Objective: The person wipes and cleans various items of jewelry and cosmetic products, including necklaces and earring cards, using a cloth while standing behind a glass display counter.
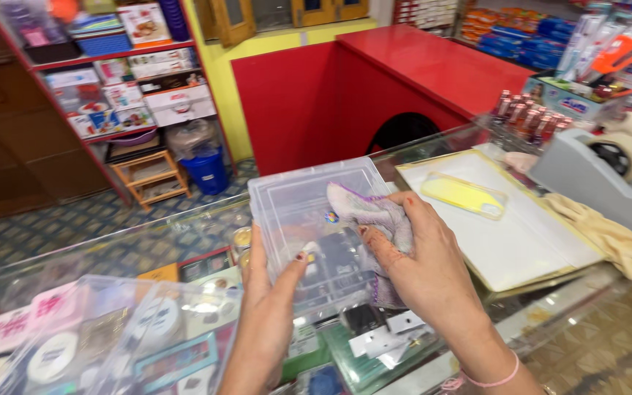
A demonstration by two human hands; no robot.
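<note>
Clear plastic box (309,219), cloth (367,212) inside.

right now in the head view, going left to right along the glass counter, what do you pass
clear packets of small goods → left hand holding the clear plastic box → right hand pressing a cloth into it → white tray with a yellow case → grey tape dispenser

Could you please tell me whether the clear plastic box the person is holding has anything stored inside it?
No: the clear plastic box looks empty, with only the right hand pressing a cloth into it.
</note>
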